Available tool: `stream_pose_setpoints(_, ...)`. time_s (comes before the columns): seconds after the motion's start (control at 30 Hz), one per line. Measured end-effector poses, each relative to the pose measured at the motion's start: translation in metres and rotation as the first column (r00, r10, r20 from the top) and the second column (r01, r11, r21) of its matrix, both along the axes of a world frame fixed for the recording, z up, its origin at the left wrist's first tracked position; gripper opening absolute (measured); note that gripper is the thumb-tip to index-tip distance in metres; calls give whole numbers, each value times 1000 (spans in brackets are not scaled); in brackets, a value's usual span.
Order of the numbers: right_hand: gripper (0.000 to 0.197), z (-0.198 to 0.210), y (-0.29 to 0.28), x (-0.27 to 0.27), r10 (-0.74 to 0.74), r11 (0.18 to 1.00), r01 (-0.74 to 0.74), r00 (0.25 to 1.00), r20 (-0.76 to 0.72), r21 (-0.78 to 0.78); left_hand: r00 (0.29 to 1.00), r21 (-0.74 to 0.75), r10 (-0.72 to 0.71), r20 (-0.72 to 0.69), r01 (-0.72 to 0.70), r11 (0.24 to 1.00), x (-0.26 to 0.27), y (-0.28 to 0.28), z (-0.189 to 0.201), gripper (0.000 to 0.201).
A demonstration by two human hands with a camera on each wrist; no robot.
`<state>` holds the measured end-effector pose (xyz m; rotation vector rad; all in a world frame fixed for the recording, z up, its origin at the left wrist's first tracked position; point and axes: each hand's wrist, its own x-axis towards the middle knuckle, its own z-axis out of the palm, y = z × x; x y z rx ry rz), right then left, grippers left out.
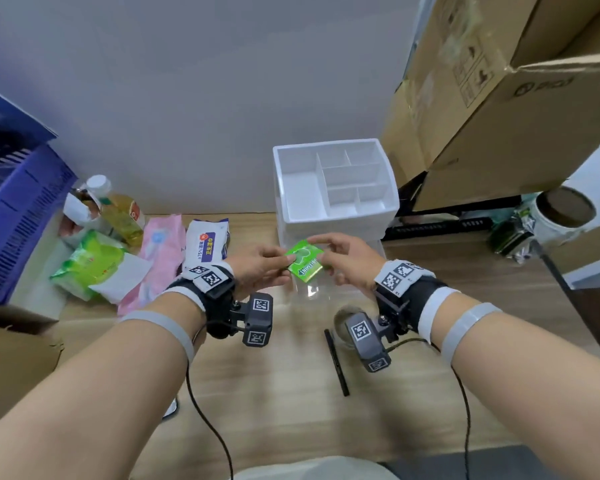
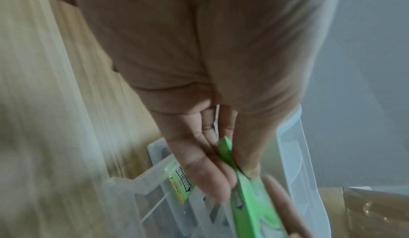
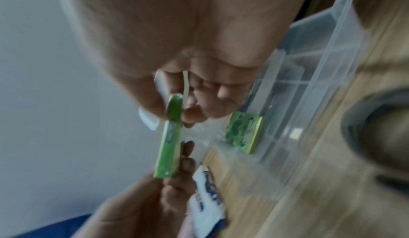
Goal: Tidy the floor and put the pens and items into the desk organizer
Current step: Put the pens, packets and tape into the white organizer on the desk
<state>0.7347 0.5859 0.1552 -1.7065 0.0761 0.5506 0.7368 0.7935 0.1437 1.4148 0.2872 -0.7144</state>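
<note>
A green gum pack (image 1: 305,259) hangs between both hands, over the open clear drawer (image 1: 312,289) of the white desk organizer (image 1: 333,181). My left hand (image 1: 267,268) pinches its left end with thumb and fingers (image 2: 212,180). My right hand (image 1: 343,261) pinches the right end (image 3: 173,109). A second green gum pack (image 3: 244,133) lies inside the drawer. A black pen (image 1: 336,362) lies on the wooden floor below my right wrist. A tape roll (image 1: 342,320) sits beside it, partly hidden by the wrist camera.
Wet-wipe packs (image 1: 207,244), a pink pack (image 1: 160,247), a green pack (image 1: 87,261) and a tea bottle (image 1: 118,209) lie left of the organizer. A blue crate (image 1: 18,216) stands far left. Cardboard boxes (image 1: 499,98) and a jar (image 1: 561,216) are at right.
</note>
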Motion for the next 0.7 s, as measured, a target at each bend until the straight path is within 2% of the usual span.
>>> stream_pose_setpoints(0.07,43,-14,-12,7,-12,994,9,1000,-27,-109,999,15,47,19,-47,999,3,-5,-6,18)
stream_pose_setpoints(0.13,38,-27,-23,12,-49,983,28,993,-111,-183,996,86,81,44,-84,993,4,-10,-12,20)
stream_pose_setpoints(0.2,32,-39,-35,16,-132,975,90,971,-200,-204,993,243,95,66,-108,964,5,-15,-19,19)
stream_pose_setpoints(0.27,32,-49,-43,22,-216,958,157,947,-238,-241,996,407,76,45,-88,909,6,-18,-26,27)
stream_pose_setpoints(0.33,31,-59,-49,29,-251,930,165,939,-235,-329,999,479,31,-16,-19,878,5,-21,-34,35)
stream_pose_setpoints(0.43,27,-63,-50,38,-270,883,149,937,-223,-446,993,451,-17,-117,69,890,4,-27,-40,38)
stream_pose_setpoints(0.6,22,-62,-46,45,-290,857,144,928,-232,-495,989,435,-57,-135,111,894,9,-29,-39,34)
stream_pose_setpoints(0.7,51,-62,-45,41,-191,863,73,963,-189,-499,989,437,-63,-136,117,892,12,-28,-39,33)
